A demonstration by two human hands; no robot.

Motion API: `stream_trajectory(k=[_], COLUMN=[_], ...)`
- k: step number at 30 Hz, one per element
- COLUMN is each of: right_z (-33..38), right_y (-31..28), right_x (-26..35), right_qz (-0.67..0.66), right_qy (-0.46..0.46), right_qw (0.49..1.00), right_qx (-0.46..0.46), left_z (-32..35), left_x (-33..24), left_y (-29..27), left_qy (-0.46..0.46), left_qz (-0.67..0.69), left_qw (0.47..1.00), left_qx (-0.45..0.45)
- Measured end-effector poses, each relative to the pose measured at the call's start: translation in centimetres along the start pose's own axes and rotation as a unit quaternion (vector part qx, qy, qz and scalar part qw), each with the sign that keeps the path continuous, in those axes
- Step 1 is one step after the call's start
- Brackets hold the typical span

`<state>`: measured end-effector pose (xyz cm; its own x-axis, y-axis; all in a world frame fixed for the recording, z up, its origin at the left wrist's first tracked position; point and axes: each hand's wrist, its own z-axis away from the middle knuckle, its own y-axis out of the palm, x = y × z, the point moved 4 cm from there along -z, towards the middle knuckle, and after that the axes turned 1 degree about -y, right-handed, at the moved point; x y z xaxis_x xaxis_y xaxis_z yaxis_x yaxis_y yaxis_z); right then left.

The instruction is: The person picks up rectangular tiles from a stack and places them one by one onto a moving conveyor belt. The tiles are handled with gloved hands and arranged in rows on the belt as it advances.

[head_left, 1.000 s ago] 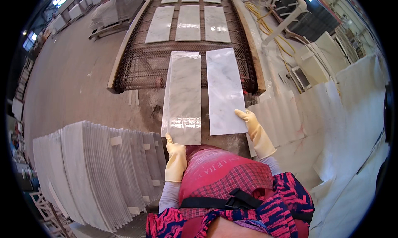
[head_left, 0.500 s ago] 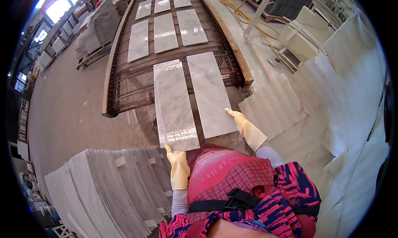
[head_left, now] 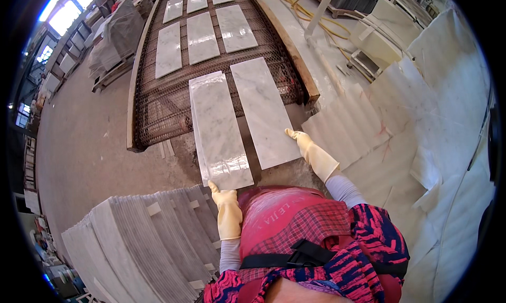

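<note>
Both hands wear pale yellow rubber gloves. My left hand (head_left: 226, 208) is closed on the near left corner of a polished white marble tile (head_left: 219, 126), long and grey-veined. Beneath it, slightly offset to the left, the edge of at least one more tile shows. My right hand (head_left: 311, 149) grips the right edge of a second marble tile (head_left: 263, 113), thumb on top and fingers hidden underneath. The two tiles lie side by side with a narrow gap, their far ends over the near end of a mesh conveyor (head_left: 168, 116).
More marble tiles (head_left: 203, 37) lie in rows farther up the conveyor, between wooden side rails (head_left: 284, 36). Close on my left stands a row of upright slabs (head_left: 142, 239) with small spacers. Foam sheeting (head_left: 348, 129) is at right; a yellow hose (head_left: 295, 5) lies beyond.
The whole view has shifted slightly, with the conveyor and tiles sitting a little higher and farther left. Both hands keep the same grips; the tiles stay side by side.
</note>
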<state>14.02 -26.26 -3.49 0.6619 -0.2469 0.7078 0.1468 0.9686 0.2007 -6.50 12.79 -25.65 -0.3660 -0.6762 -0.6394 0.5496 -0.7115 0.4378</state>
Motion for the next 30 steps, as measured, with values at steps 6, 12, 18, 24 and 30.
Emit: stream_trajectory(k=[6,12,18,24,30], right_z=[0.7,-0.6,-1.9,-3.0,-2.8], right_y=[0.1,-0.2,-0.4,-0.5,-0.2], right_x=[0.8,0.3,-0.4,-0.4,-0.6], right_qz=[0.005,0.046,0.023,0.010,-0.006], right_qy=[0.019,-0.009,-0.008,0.002,-0.009], right_qw=[1.000,0.998,0.999,1.000,1.000], right_qx=[-0.004,-0.030,-0.025,-0.012,0.001], left_z=[0.2,-0.6,0.6,1.7,2.6], left_x=[0.0,0.5,-4.1,-7.5,-8.3], left_y=[0.6,1.0,9.5,15.3,17.1], left_qy=[-0.031,-0.011,-0.074,-0.062,-0.064], left_qz=[0.039,0.047,0.292,0.410,0.383], left_qw=[0.999,0.999,0.950,0.906,0.915], left_qx=[-0.005,-0.019,-0.086,-0.090,-0.109])
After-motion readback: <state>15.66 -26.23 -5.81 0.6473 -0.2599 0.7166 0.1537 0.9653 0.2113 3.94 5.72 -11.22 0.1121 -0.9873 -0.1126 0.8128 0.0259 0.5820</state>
